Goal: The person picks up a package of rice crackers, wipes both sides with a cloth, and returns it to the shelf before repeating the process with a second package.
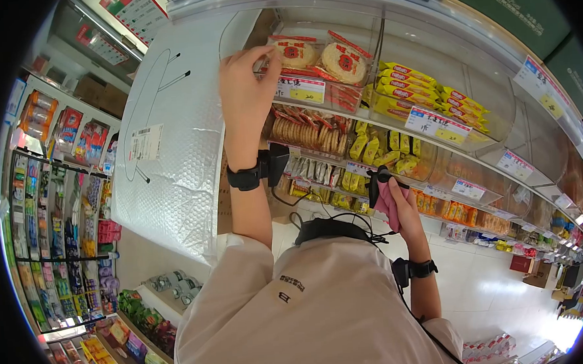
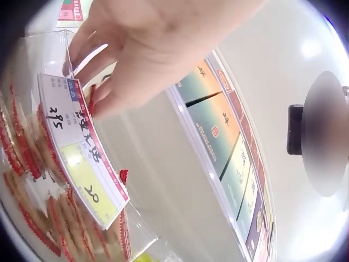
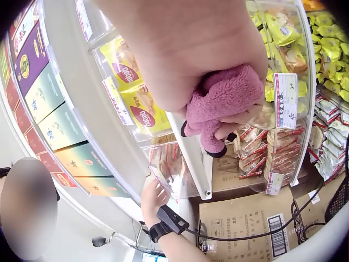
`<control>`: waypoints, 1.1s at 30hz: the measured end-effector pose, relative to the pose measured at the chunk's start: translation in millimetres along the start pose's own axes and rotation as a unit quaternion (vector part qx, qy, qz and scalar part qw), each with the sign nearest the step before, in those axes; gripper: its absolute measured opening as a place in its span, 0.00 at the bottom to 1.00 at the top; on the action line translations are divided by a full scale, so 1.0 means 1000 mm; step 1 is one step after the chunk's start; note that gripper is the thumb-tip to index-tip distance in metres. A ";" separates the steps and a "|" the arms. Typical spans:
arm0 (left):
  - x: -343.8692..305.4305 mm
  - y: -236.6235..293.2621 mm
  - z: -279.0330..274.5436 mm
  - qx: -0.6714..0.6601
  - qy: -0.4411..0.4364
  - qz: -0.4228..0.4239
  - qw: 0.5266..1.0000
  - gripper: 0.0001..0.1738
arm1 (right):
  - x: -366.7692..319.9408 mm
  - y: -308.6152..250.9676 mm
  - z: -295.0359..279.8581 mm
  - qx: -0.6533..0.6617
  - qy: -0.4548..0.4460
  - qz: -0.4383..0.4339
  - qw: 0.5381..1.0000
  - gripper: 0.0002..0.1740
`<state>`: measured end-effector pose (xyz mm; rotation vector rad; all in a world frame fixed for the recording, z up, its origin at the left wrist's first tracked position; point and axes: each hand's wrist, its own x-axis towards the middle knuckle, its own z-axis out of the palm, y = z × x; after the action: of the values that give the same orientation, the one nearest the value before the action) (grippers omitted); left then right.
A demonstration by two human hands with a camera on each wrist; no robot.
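My left hand (image 1: 250, 95) reaches into the left end of the top shelf bin, its bent fingers and thumb at the edge of a round cracker pack (image 1: 292, 53). A second pack (image 1: 343, 62) lies beside it. In the left wrist view the left hand (image 2: 144, 54) has its fingers spread behind the clear bin wall, above the price tag (image 2: 82, 147); its fingertips are partly hidden. My right hand (image 1: 408, 212) holds a pink cloth (image 1: 386, 202) in front of the lower shelves. The right wrist view shows this fluffy cloth (image 3: 226, 101) bunched under the right hand (image 3: 188, 49).
Yellow wafer packs (image 1: 405, 84) fill the bin to the right. More crackers (image 1: 308, 130) stand in the bin below. A silvery padded sheet (image 1: 176, 122) covers the left side. Cardboard boxes (image 3: 240, 218) and a dark cable (image 3: 234, 238) are low down. Another person (image 3: 28, 207) stands nearby.
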<state>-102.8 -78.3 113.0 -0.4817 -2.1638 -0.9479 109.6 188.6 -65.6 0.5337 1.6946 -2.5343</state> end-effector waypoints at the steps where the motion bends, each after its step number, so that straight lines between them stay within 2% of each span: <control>1: 0.000 -0.002 0.000 0.034 -0.005 0.031 0.999 0.13 | 0.000 0.001 0.000 0.003 0.007 -0.001 1.000 0.21; 7: 0.001 0.007 -0.007 -0.012 -0.086 -0.010 0.996 0.16 | 0.003 0.000 0.002 0.002 -0.018 0.008 1.000 0.19; 10: -0.002 0.008 -0.008 -0.033 -0.080 -0.017 0.996 0.17 | 0.006 0.002 0.006 0.008 -0.003 -0.014 1.000 0.20; 13: -0.008 0.005 -0.004 -0.083 0.075 0.048 0.993 0.17 | 0.005 -0.005 0.005 0.022 0.009 0.053 0.998 0.23; 16: -0.037 0.013 -0.024 -0.095 0.116 -0.097 0.984 0.18 | 0.002 -0.012 0.003 0.080 0.000 0.083 0.993 0.26; 18: -0.056 0.012 -0.034 -0.149 0.044 -0.161 0.975 0.19 | 0.000 -0.009 -0.005 0.108 -0.012 0.080 0.991 0.28; 21: -0.079 -0.002 -0.023 -0.167 -0.072 -0.228 0.956 0.20 | -0.001 -0.007 -0.010 0.038 -0.090 0.007 0.995 0.21; 23: -0.095 -0.028 -0.005 -0.151 -0.146 -0.272 0.939 0.18 | 0.003 -0.006 -0.006 0.010 -0.057 0.017 0.998 0.18; 26: -0.116 -0.052 0.026 -0.074 -0.228 -0.175 0.955 0.16 | 0.006 -0.003 -0.005 0.036 -0.024 0.021 0.999 0.19; 28: -0.128 -0.067 0.062 -0.119 -0.169 -0.129 0.970 0.14 | 0.007 -0.003 -0.005 0.086 -0.007 0.035 0.996 0.21; 30: -0.118 -0.055 0.078 -0.065 -0.158 -0.096 0.981 0.20 | 0.006 -0.002 -0.007 0.109 0.002 0.066 0.992 0.24; 31: -0.126 -0.076 0.101 -0.007 -0.114 -0.036 0.993 0.25 | 0.006 0.000 -0.007 0.105 0.005 0.068 0.992 0.24; 33: -0.126 -0.072 0.114 0.048 -0.120 0.049 0.990 0.28 | 0.007 0.002 -0.009 0.096 0.009 0.067 0.993 0.25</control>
<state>-111.7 -46.6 -68.7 -0.6767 -2.3644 -0.7594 105.9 196.5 -72.5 0.6583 1.3755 -2.6172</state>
